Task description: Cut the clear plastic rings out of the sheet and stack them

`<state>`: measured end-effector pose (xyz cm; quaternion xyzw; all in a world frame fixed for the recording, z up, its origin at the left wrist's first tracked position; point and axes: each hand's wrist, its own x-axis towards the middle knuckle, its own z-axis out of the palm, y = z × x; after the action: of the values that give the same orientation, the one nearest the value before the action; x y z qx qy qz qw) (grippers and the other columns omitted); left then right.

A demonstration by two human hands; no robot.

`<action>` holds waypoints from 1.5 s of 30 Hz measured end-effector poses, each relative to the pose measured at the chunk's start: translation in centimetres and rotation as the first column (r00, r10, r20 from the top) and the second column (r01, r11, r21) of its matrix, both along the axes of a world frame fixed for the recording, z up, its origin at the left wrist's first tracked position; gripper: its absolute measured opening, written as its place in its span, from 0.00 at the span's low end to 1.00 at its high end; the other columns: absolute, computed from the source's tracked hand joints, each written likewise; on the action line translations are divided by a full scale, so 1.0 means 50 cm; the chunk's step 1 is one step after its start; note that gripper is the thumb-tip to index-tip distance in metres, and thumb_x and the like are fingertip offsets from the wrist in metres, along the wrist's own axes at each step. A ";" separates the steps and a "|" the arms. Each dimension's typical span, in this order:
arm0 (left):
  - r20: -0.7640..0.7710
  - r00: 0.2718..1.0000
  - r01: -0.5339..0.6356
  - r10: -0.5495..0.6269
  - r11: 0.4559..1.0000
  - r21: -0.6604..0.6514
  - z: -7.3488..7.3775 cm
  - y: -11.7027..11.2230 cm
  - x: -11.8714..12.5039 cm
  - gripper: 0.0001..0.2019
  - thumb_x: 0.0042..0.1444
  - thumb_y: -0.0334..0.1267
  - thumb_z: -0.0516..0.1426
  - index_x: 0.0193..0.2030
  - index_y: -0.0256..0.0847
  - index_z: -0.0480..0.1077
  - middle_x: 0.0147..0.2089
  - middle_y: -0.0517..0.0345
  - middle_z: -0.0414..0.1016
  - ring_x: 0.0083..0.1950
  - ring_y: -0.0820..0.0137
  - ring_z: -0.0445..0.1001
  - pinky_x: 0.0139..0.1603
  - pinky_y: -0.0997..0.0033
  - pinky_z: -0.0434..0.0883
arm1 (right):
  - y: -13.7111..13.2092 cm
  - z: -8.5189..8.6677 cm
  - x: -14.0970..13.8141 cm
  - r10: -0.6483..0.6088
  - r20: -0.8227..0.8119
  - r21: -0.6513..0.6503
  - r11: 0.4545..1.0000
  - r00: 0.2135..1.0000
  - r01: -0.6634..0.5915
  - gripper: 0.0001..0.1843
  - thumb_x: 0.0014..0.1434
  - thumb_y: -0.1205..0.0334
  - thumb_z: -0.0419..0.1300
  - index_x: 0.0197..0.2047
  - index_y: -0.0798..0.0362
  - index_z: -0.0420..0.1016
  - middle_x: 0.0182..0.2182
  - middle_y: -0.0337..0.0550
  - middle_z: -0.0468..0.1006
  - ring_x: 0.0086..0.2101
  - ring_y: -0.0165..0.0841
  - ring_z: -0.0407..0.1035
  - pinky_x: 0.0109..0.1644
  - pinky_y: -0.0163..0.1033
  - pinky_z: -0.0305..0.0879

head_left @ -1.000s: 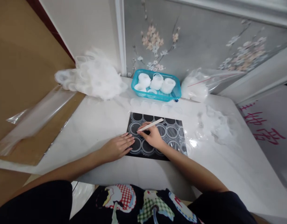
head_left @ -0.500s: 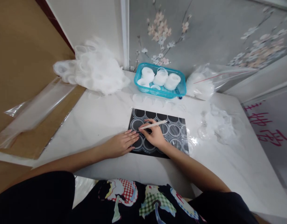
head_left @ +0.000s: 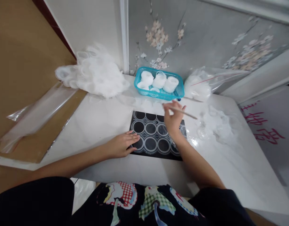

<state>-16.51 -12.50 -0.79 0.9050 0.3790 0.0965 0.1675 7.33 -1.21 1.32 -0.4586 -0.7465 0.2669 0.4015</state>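
Note:
A black sheet [head_left: 149, 134] printed with rows of white rings lies on the white table [head_left: 102, 125] in front of me. My left hand [head_left: 122, 144] lies flat with fingers stretched out, pressing the sheet's left edge. My right hand [head_left: 173, 118] is raised above the sheet's far right part, fingers pinched on a thin pale stick [head_left: 182, 112] that points right. Clear round film pieces [head_left: 146, 101] lie in a row just beyond the sheet.
A turquoise basket [head_left: 179, 92] with white rolls stands at the back by the flowered wall. A heap of white film [head_left: 95, 75] sits back left, clear bags [head_left: 201, 84] and crumpled film [head_left: 216, 124] to the right. A plastic sleeve [head_left: 38, 116] lies on cardboard left.
My right hand lifted off the ringed sheet and moved back and right with the stick, which now points right instead of left. My left hand stayed on the sheet's edge.

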 end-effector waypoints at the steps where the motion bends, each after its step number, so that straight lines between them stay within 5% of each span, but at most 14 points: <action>1: 0.011 1.000 0.013 -0.013 1.000 0.018 0.002 0.003 0.004 0.22 0.70 0.44 0.51 0.64 0.33 0.66 0.63 0.43 0.71 0.66 0.59 0.69 0.72 0.53 0.59 | -0.008 -0.003 0.012 -0.013 0.013 0.010 1.000 1.000 0.012 0.10 0.65 0.60 0.54 0.38 0.46 0.77 0.41 0.44 0.82 0.61 0.49 0.62 0.69 0.74 0.24; 5: 0.032 0.995 0.095 -0.098 0.991 0.091 0.000 0.015 0.036 0.24 0.71 0.47 0.49 0.65 0.31 0.65 0.64 0.41 0.70 0.68 0.59 0.66 0.73 0.53 0.56 | -0.077 -0.050 0.046 0.082 0.069 -0.085 0.993 0.994 -0.076 0.07 0.61 0.56 0.61 0.33 0.46 0.79 0.34 0.43 0.83 0.53 0.50 0.70 0.69 0.73 0.36; 9: -0.027 0.988 0.156 -0.154 0.985 0.077 -0.014 0.025 0.068 0.27 0.71 0.48 0.49 0.65 0.28 0.64 0.65 0.38 0.68 0.70 0.56 0.63 0.73 0.52 0.54 | -0.105 -0.085 0.059 0.126 0.063 -0.153 0.981 0.990 -0.115 0.08 0.62 0.54 0.61 0.35 0.45 0.80 0.35 0.43 0.84 0.55 0.49 0.70 0.70 0.69 0.38; 26: -0.037 0.988 0.150 -0.148 0.987 0.065 -0.029 0.020 0.070 0.27 0.72 0.49 0.46 0.66 0.29 0.63 0.66 0.38 0.66 0.70 0.57 0.62 0.74 0.53 0.53 | -0.093 -0.087 0.057 0.134 0.106 -0.157 0.981 0.985 -0.117 0.09 0.63 0.54 0.60 0.37 0.44 0.81 0.37 0.43 0.84 0.57 0.51 0.69 0.71 0.70 0.33; 30: -0.056 0.989 0.143 -0.140 0.988 0.055 -0.030 0.018 0.073 0.26 0.71 0.48 0.48 0.66 0.28 0.63 0.67 0.37 0.65 0.71 0.56 0.61 0.74 0.53 0.53 | -0.114 -0.094 0.054 0.127 0.186 -0.072 0.991 0.974 -0.116 0.09 0.65 0.57 0.58 0.39 0.45 0.81 0.40 0.44 0.84 0.59 0.51 0.66 0.70 0.71 0.36; 35: -0.024 0.992 0.122 -0.121 0.993 0.004 -0.027 0.009 0.070 0.27 0.70 0.47 0.49 0.67 0.28 0.63 0.69 0.36 0.61 0.71 0.53 0.60 0.73 0.50 0.54 | -0.071 -0.077 0.059 0.223 0.363 0.160 0.941 0.905 -0.297 0.11 0.63 0.66 0.56 0.40 0.43 0.79 0.38 0.40 0.84 0.60 0.48 0.65 0.72 0.68 0.24; 37: -0.021 0.992 0.126 -0.126 0.992 -0.006 -0.019 0.006 0.064 0.27 0.70 0.47 0.50 0.66 0.27 0.63 0.70 0.36 0.59 0.72 0.53 0.59 0.73 0.51 0.55 | -0.019 -0.058 0.075 0.010 0.299 0.237 0.968 0.954 -0.084 0.11 0.63 0.65 0.54 0.38 0.45 0.79 0.36 0.41 0.83 0.56 0.48 0.69 0.71 0.71 0.29; 39: -0.018 0.990 0.141 -0.142 0.990 -0.012 -0.008 0.009 0.058 0.27 0.69 0.47 0.50 0.66 0.27 0.64 0.69 0.37 0.60 0.71 0.54 0.60 0.73 0.52 0.56 | 0.019 -0.042 0.099 -0.343 0.125 0.269 0.915 0.931 0.301 0.14 0.65 0.61 0.51 0.36 0.48 0.78 0.37 0.46 0.82 0.52 0.50 0.71 0.68 0.74 0.37; 40: -0.013 0.989 0.149 -0.149 0.989 -0.014 -0.002 0.013 0.056 0.27 0.69 0.48 0.51 0.65 0.28 0.65 0.69 0.38 0.62 0.71 0.55 0.62 0.72 0.52 0.57 | 0.024 -0.038 0.112 -0.406 0.082 0.256 0.891 0.910 0.374 0.15 0.65 0.60 0.50 0.36 0.49 0.78 0.37 0.47 0.82 0.52 0.50 0.71 0.67 0.75 0.39; 45: 0.062 0.988 0.135 -0.138 0.989 0.052 0.009 0.048 0.089 0.22 0.70 0.48 0.51 0.59 0.34 0.71 0.63 0.43 0.72 0.65 0.58 0.70 0.70 0.52 0.61 | -0.061 -0.069 0.153 -0.058 0.169 0.023 0.998 0.984 0.055 0.09 0.62 0.55 0.59 0.34 0.45 0.79 0.35 0.43 0.83 0.53 0.49 0.71 0.69 0.68 0.42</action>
<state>-12.08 -10.09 -0.34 0.9290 0.3079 0.1233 0.1643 14.98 -4.25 -2.15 -0.4968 -0.7671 0.2086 0.3481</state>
